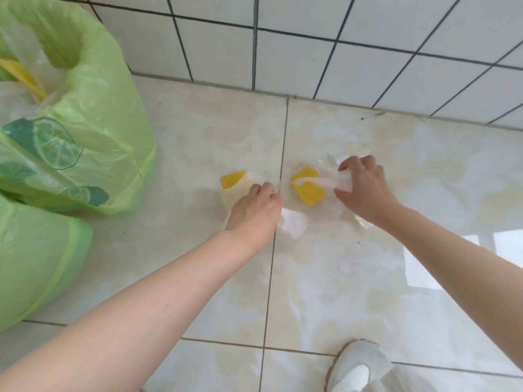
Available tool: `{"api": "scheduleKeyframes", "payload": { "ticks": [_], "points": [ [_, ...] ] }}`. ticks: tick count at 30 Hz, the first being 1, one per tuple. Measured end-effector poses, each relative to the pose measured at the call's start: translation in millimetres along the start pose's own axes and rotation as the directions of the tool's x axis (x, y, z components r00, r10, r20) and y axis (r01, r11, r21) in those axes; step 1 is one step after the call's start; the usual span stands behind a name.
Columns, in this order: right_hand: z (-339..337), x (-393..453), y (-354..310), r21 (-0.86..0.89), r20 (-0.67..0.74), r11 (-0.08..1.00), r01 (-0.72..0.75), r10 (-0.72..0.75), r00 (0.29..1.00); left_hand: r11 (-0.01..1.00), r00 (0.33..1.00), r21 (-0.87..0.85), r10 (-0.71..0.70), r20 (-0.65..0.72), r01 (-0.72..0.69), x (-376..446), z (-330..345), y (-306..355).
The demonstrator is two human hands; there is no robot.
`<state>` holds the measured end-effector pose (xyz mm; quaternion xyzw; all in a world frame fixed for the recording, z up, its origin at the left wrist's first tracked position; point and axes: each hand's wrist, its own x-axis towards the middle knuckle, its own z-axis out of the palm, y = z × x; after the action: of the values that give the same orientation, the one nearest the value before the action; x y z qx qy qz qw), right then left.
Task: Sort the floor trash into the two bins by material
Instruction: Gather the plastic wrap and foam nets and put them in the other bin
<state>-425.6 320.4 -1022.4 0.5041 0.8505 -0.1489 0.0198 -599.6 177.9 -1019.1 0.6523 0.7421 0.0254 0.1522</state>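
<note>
I am seeing 2 clear bags with yellow patches lying on floor. Right hand is pinching right bag. Left hand is curling fingers on left bag. 2 green-lined bins are standing far left.

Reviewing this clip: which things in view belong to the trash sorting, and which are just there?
Part of the job:
- left hand on the left clear wrapper with yellow insert
- right hand pinching the right clear wrapper with yellow insert
- upper green-lined bin, already holding trash
- lower green-lined bin

Just there:
- grey slipper
- tiled wall
</note>
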Motion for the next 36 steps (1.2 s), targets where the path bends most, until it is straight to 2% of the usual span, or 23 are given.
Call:
{"api": "scheduleKeyframes", "payload": {
  "ticks": [3, 6, 11, 15, 19, 21, 24, 28, 33, 36],
  "points": [
    [27.4, -6.1, 2.2, -0.087, 0.143, 0.994, 0.071, -0.058, 0.988, 0.999, 0.998, 0.043, -0.028, 0.060, 0.026, -6.4, 17.9, -1.5],
    [43.1, -19.0, 1.2, -0.086, 0.108, 0.994, 0.065, -0.056, 0.993, 0.998, 0.999, 0.051, 0.032, -0.035, -0.030, -22.9, 31.4, -8.6],
    [47.3, -46.5, -8.8, -0.051, 0.108, 0.989, 0.142, -0.136, 0.985, 0.981, 0.983, 0.081, 0.178, -0.044, -0.174, -44.1, 37.0, -25.9],
    [42.0, -61.4, -13.6, 0.087, 0.083, 0.989, 0.118, -0.125, 0.989, 0.986, 0.984, -0.011, 0.163, -0.075, -0.164, -60.1, 43.7, -36.5],
    [33.3, -72.8, -16.5, 0.216, 0.003, 0.975, 0.053, -0.055, 0.998, 0.947, 0.959, -0.225, 0.177, -0.222, -0.227, -71.4, 40.4, -41.4],
    [27.9, -74.5, -16.1, 0.220, -0.027, 0.975, 0.027, -0.021, 0.999, 0.928, 0.946, -0.314, 0.100, -0.309, -0.200, -71.4, 30.0, -40.5],
    [18.1, -69.1, -14.1, 0.226, -0.050, 0.972, -0.065, 0.078, 0.996, 0.885, 0.908, -0.452, -0.097, -0.408, -0.109, -64.3, 7.8, -38.6],
    [-2.0, -52.8, -11.7, 0.248, -0.028, 0.958, -0.144, 0.156, 0.987, 0.858, 0.824, -0.509, -0.240, -0.513, -0.067, -46.3, -22.0, -43.5],
    [-18.8, -26.4, 2.9, 0.157, -0.003, 0.969, -0.189, 0.192, 0.981, 0.823, 0.740, -0.568, -0.390, -0.548, 0.013, -21.6, -48.8, -54.0],
    [-21.1, -5.3, 15.8, 0.060, 0.005, 0.970, -0.234, 0.234, 0.972, 0.791, 0.736, -0.610, -0.444, -0.512, 0.053, -5.0, -55.0, -58.8]
  ]
}}
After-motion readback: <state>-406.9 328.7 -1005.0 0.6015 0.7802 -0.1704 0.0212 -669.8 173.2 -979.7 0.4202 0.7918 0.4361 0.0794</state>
